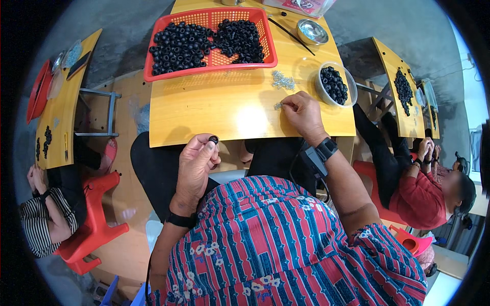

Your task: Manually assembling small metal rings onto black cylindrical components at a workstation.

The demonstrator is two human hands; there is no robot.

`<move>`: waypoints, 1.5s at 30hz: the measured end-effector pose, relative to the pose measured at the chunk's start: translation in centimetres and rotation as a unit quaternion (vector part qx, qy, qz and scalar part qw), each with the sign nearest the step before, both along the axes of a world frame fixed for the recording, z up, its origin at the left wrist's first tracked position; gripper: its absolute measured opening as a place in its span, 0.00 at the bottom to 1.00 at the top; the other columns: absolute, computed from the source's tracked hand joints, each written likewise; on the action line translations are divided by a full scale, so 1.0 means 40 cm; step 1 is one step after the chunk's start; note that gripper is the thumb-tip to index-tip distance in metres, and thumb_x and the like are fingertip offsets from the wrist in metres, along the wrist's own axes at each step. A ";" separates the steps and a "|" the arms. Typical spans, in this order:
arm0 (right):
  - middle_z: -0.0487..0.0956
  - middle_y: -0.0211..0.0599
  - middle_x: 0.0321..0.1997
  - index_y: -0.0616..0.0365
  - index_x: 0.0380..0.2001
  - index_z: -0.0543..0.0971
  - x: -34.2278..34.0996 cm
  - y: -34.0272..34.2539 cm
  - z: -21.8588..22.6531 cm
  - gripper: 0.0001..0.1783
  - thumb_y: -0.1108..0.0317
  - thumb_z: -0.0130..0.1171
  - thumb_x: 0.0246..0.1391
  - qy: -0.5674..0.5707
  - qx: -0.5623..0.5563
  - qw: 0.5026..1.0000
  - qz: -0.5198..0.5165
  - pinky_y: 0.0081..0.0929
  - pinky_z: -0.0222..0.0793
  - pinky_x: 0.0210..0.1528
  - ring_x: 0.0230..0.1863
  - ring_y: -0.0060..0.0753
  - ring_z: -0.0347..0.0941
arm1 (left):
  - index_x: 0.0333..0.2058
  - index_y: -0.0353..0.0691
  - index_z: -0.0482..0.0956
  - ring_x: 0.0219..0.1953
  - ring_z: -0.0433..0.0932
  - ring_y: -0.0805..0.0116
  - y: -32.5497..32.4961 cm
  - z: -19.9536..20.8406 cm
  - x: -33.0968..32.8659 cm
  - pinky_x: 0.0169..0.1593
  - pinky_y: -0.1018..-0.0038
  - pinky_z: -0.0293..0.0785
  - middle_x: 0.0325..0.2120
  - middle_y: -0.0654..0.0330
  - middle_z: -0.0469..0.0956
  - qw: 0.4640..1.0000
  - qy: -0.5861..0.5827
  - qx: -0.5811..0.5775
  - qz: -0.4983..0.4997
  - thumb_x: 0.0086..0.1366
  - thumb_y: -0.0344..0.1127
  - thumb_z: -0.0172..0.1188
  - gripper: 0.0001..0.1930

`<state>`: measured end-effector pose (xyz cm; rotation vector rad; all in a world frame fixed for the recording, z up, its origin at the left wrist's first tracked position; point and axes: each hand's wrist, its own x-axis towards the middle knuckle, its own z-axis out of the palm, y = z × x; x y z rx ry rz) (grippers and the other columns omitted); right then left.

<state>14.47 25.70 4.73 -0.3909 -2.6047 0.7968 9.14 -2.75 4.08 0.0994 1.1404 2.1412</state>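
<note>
My left hand (196,160) is in front of the table's near edge, pinching a small black ring-like part (213,138) between thumb and forefinger. Another dark bit shows by its curled lower fingers, too hidden to name. Over the tabletop, my right hand (302,113) has its fingertips closed on a tiny clear, shiny piece (278,106). Just beyond it lies a loose pile of similar clear pieces (283,80). To the right of that hand stands a round clear tub (348,97) holding black parts (333,84).
A red plastic basket (217,71) of black parts fills the table's far left. At the far right are a metal bowl (312,31), a dark thin stick (292,34) and a packaged box. Co-workers sit at side tables, one on a red stool (97,209).
</note>
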 end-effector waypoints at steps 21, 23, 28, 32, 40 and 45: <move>0.78 0.41 0.27 0.58 0.27 0.81 0.007 -0.018 0.000 0.06 0.70 0.59 0.42 -0.034 -0.052 0.998 -0.012 0.31 0.72 0.34 0.30 0.42 0.76 | 0.39 0.38 0.71 0.27 0.69 0.79 -0.013 -0.006 0.001 0.34 0.81 0.71 0.28 0.65 0.72 1.000 0.007 -0.013 -0.003 0.66 0.31 0.51 0.05; 0.78 0.40 0.28 0.57 0.27 0.81 0.010 -0.018 -0.003 0.07 0.70 0.59 0.43 -0.026 -0.035 0.999 0.000 0.30 0.72 0.34 0.30 0.41 0.76 | 0.39 0.38 0.71 0.27 0.69 0.79 -0.012 -0.004 0.001 0.34 0.81 0.71 0.28 0.65 0.72 1.000 0.008 -0.013 -0.004 0.66 0.31 0.51 0.06; 0.77 0.39 0.27 0.55 0.27 0.82 0.004 -0.026 0.006 0.06 0.69 0.57 0.43 -0.035 -0.011 0.999 0.002 0.31 0.71 0.33 0.29 0.42 0.75 | 0.40 0.37 0.71 0.28 0.69 0.79 -0.014 -0.005 0.002 0.34 0.81 0.71 0.28 0.65 0.72 1.000 0.005 -0.009 -0.004 0.66 0.31 0.51 0.06; 0.77 0.37 0.27 0.53 0.26 0.82 0.003 -0.032 0.012 0.06 0.69 0.57 0.43 -0.051 -0.016 0.999 0.004 0.33 0.71 0.33 0.29 0.43 0.75 | 0.39 0.37 0.71 0.28 0.69 0.80 -0.017 -0.005 0.003 0.34 0.81 0.71 0.28 0.65 0.72 1.000 0.005 -0.015 -0.001 0.66 0.31 0.51 0.06; 0.77 0.39 0.27 0.55 0.25 0.81 0.002 -0.029 0.000 0.06 0.70 0.56 0.42 -0.041 0.018 0.999 0.001 0.34 0.72 0.34 0.29 0.43 0.75 | 0.39 0.38 0.71 0.27 0.69 0.80 -0.017 0.000 0.005 0.33 0.81 0.71 0.27 0.65 0.71 1.000 0.004 -0.020 0.002 0.66 0.31 0.51 0.06; 0.77 0.40 0.26 0.56 0.23 0.80 -0.002 -0.024 -0.013 0.05 0.70 0.55 0.42 -0.032 0.035 0.999 -0.016 0.35 0.71 0.34 0.29 0.44 0.75 | 0.39 0.37 0.71 0.27 0.69 0.79 -0.019 0.004 0.005 0.33 0.81 0.71 0.27 0.65 0.71 1.000 0.001 -0.020 0.004 0.66 0.30 0.51 0.06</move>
